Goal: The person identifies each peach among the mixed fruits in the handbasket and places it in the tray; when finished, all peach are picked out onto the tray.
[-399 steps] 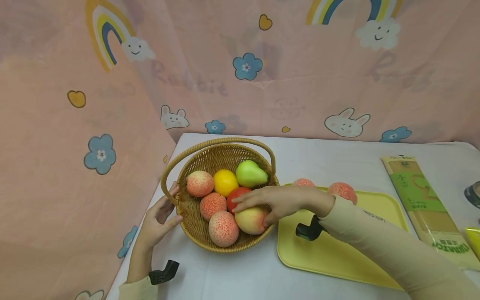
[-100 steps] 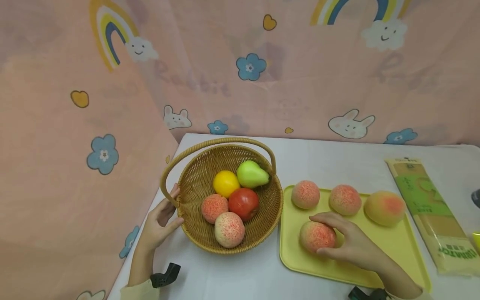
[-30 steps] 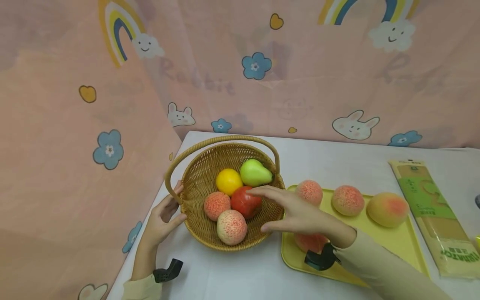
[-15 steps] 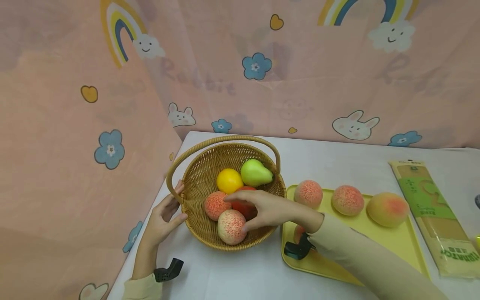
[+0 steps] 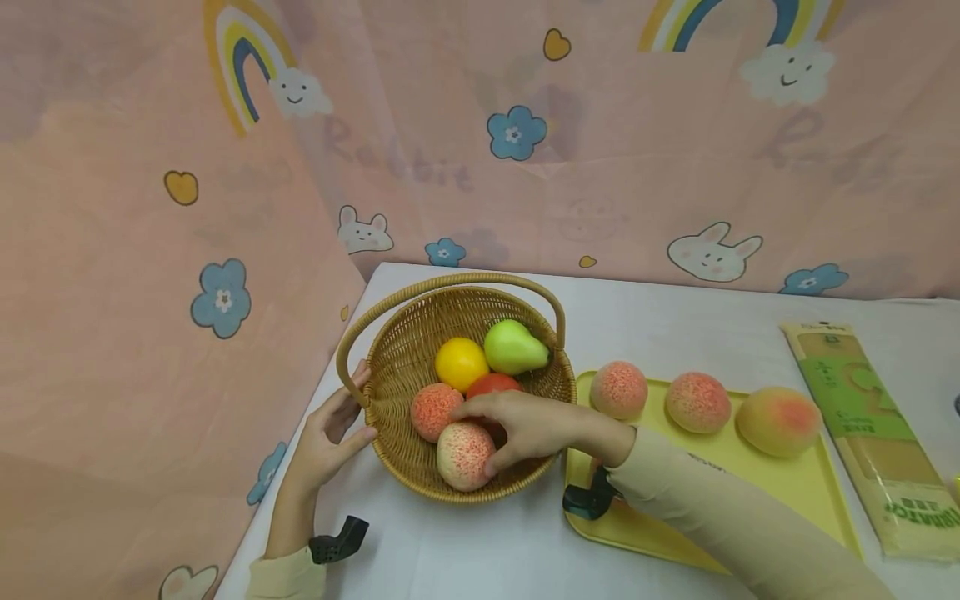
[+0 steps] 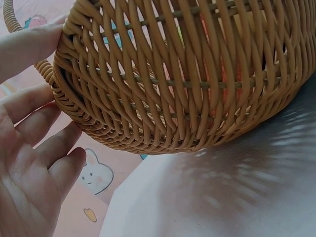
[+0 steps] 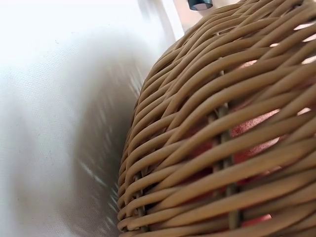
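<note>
A wicker basket holds a green pear, a yellow round fruit, a red apple, a reddish speckled peach and a paler speckled peach. My right hand reaches in over the rim and grips the paler peach, thumb at its right side and fingers over its top. It partly covers the apple. My left hand rests at the basket's left rim beside the handle base; in the left wrist view its fingers lie relaxed against the wicker. The right wrist view shows only the basket's outside.
A yellow tray lies right of the basket under my right forearm. Two speckled peaches and a yellow-red peach line its back edge. A flat green-labelled packet lies farther right. Patterned cloth walls stand behind and left.
Earlier, the yellow-red peach and another speckled peach left the basket for the tray. My right hand has since returned from the tray, reached leftward into the basket and gripped the paler peach.
</note>
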`<act>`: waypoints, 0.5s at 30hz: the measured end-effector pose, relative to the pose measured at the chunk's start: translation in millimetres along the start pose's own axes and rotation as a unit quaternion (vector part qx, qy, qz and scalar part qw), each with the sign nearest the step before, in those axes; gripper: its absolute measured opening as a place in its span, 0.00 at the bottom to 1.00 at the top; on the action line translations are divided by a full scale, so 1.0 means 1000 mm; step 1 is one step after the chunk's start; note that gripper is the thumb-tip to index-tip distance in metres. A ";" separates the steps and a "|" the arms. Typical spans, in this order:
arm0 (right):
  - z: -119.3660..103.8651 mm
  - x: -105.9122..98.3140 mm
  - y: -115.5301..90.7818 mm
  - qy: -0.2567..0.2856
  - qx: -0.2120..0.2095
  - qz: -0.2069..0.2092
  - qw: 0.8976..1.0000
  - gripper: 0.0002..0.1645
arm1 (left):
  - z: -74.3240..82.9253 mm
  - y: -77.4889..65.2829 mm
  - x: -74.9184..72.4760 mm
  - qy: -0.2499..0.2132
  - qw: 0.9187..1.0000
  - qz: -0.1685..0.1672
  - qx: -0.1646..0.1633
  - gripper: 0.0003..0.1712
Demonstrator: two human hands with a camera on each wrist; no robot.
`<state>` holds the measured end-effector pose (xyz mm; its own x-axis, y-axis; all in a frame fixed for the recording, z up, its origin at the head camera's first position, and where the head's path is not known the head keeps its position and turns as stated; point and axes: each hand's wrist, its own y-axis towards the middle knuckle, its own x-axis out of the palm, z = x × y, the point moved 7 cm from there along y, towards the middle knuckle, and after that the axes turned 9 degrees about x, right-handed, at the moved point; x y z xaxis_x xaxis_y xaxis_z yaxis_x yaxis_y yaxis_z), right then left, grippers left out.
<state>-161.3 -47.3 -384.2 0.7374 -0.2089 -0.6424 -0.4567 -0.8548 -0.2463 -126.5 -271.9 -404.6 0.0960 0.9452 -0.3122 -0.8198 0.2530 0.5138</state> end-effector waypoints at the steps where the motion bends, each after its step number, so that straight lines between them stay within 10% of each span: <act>1: 0.000 0.000 0.000 -0.004 -0.001 0.001 1.000 0.41 | -0.001 0.000 0.000 0.000 1.000 0.000 0.002 0.42; 15: -0.011 0.010 0.007 -0.033 -0.047 -0.014 0.998 0.45 | 0.002 -0.001 0.000 -0.002 1.000 -0.001 0.004 0.42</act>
<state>-151.9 -60.1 -384.4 0.7140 -0.1546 -0.6829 -0.3851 -0.9013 -0.1985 -124.7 -271.2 -403.4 0.0992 0.9456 -0.3099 -0.8153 0.2558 0.5194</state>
